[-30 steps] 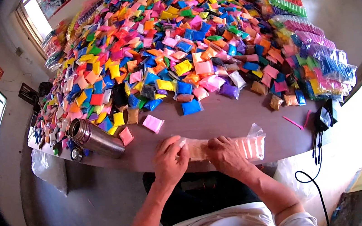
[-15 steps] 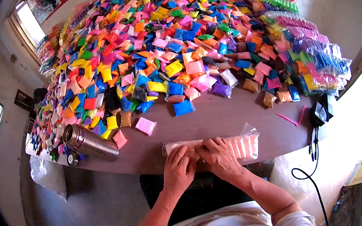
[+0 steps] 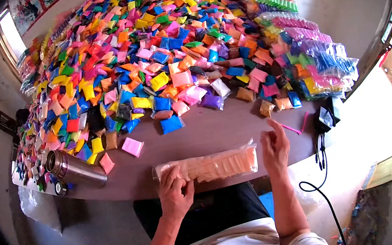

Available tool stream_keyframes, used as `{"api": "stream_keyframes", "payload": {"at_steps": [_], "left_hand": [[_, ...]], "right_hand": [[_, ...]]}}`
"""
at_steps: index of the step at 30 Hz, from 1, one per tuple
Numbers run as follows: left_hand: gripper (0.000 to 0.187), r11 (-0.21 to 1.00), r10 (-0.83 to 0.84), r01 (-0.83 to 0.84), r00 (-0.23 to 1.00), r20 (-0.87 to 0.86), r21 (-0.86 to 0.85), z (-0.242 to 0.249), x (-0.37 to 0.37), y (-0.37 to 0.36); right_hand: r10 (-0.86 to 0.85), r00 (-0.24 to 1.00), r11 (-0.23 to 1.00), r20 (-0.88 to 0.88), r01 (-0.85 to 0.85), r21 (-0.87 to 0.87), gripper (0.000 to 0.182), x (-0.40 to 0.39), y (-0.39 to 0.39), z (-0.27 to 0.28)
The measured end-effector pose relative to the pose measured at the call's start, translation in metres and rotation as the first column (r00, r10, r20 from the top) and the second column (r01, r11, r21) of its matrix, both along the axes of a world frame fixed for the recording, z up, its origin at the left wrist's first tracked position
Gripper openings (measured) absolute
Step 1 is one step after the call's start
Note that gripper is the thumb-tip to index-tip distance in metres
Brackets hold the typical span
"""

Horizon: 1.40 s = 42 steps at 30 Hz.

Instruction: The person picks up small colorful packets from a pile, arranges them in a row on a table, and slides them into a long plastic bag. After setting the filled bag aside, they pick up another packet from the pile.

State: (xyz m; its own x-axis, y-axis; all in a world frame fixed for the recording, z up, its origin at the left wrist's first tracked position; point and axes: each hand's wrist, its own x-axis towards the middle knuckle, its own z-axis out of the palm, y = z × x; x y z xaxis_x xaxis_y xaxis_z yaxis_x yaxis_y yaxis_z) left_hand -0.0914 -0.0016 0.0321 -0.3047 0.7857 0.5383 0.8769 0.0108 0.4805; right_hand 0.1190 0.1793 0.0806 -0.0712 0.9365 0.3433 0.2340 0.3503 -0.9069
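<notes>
A long clear plastic bag [image 3: 221,163] with a row of peach-coloured packets in it lies along the front edge of the table. My left hand [image 3: 174,192] grips its left end, fingers curled over the plastic and pressing down. Off the bag's right end, apart from it, my right hand [image 3: 274,147] is raised with fingers pointing away from me and nothing in it. Pink plastic strips [image 3: 293,129] lie just beyond that hand. A single pink packet [image 3: 133,147] rests on the table past the bag's left end.
A huge heap of coloured packets [image 3: 150,79] covers the back of the brown table [image 3: 217,132]. Filled clear bags [image 3: 315,52] are stacked at the right. On the left lies a steel flask [image 3: 76,170] beside its lid [image 3: 60,188]. A black adapter [image 3: 325,118] trails cables at the right edge.
My right hand has let go of the bag and moved right, its fingers straightening. My left hand stays at the bag's left end. The view has shifted to the right.
</notes>
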Motion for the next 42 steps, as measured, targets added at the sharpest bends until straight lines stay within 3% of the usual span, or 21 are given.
{"api": "stream_keyframes", "payload": {"at_steps": [1, 2, 4, 5, 7, 10, 17, 25, 29, 32, 34, 38, 40, 42], "left_hand": [[0.024, 1.0, -0.007, 0.007, 1.0, -0.003, 0.031, -0.001, 0.0, 0.001], [0.024, 0.999, -0.011, 0.011, 1.0, -0.001, 0.033, -0.001, 0.0, 0.003], [0.026, 0.999, 0.0, 0.0, 1.0, 0.0, 0.036, -0.001, 0.001, 0.001], [0.026, 0.999, -0.002, 0.002, 1.0, 0.002, 0.036, -0.001, 0.001, 0.001], [0.025, 1.0, -0.012, 0.012, 1.0, -0.013, 0.026, 0.001, 0.0, 0.001], [0.025, 0.999, -0.007, 0.007, 1.0, 0.008, 0.034, 0.001, 0.001, 0.001], [0.024, 1.0, 0.001, 0.0, 1.0, -0.009, 0.027, -0.001, 0.001, 0.001], [0.018, 1.0, 0.021, -0.021, 0.999, -0.036, -0.008, -0.002, 0.003, 0.0], [0.018, 0.999, 0.029, -0.029, 0.999, -0.029, -0.015, -0.003, 0.004, 0.0], [0.019, 0.999, 0.044, -0.044, 0.998, -0.043, -0.013, -0.004, 0.004, 0.001], [0.019, 0.998, 0.056, -0.056, 0.997, -0.045, -0.018, -0.005, 0.005, 0.001], [0.02, 0.999, 0.048, -0.049, 0.999, -0.024, -0.013, -0.007, 0.006, 0.002], [0.019, 0.999, 0.035, -0.035, 0.999, -0.019, -0.008, -0.007, 0.005, 0.002], [0.019, 1.0, 0.031, -0.031, 0.999, -0.019, -0.001, -0.005, 0.007, 0.002]], "right_hand": [[0.073, 0.99, 0.981, -0.122, -0.093, -0.168, 0.034, 0.006, 0.008, 0.0], [0.069, 0.99, 0.982, -0.12, -0.089, -0.166, 0.034, 0.01, 0.012, 0.001], [0.246, 0.952, 0.76, -0.184, -0.307, -0.572, 0.034, 0.013, 0.015, 0.009], [0.245, 0.952, 0.761, -0.182, -0.305, -0.573, 0.034, 0.014, 0.019, 0.009], [0.449, 0.878, 0.68, -0.168, -0.457, -0.573, 0.03, 0.014, 0.028, 0.004], [0.48, 0.858, 0.725, -0.18, -0.504, -0.47, 0.034, 0.009, 0.036, -0.005], [0.306, 0.894, 0.729, -0.328, -0.442, -0.523, 0.043, 0.003, 0.032, -0.013], [0.347, 0.798, 0.745, -0.492, -0.554, -0.373, 0.018, 0.004, 0.034, -0.046], [0.308, 0.812, 0.768, -0.495, -0.52, -0.374, 0.016, 0.005, 0.025, -0.034], [0.366, 0.834, 0.782, -0.414, -0.516, -0.349, 0.024, 0.013, 0.028, -0.036], [0.401, 0.893, 0.825, -0.202, -0.448, -0.344, 0.03, 0.019, 0.03, -0.039], [0.428, 0.871, 0.775, -0.241, -0.491, -0.398, 0.029, 0.023, 0.033, -0.044], [0.441, 0.816, 0.744, -0.374, -0.566, -0.356, 0.023, 0.022, 0.035, -0.05], [0.437, 0.844, 0.777, -0.312, -0.529, -0.341, 0.02, 0.021, 0.031, -0.051]]}}
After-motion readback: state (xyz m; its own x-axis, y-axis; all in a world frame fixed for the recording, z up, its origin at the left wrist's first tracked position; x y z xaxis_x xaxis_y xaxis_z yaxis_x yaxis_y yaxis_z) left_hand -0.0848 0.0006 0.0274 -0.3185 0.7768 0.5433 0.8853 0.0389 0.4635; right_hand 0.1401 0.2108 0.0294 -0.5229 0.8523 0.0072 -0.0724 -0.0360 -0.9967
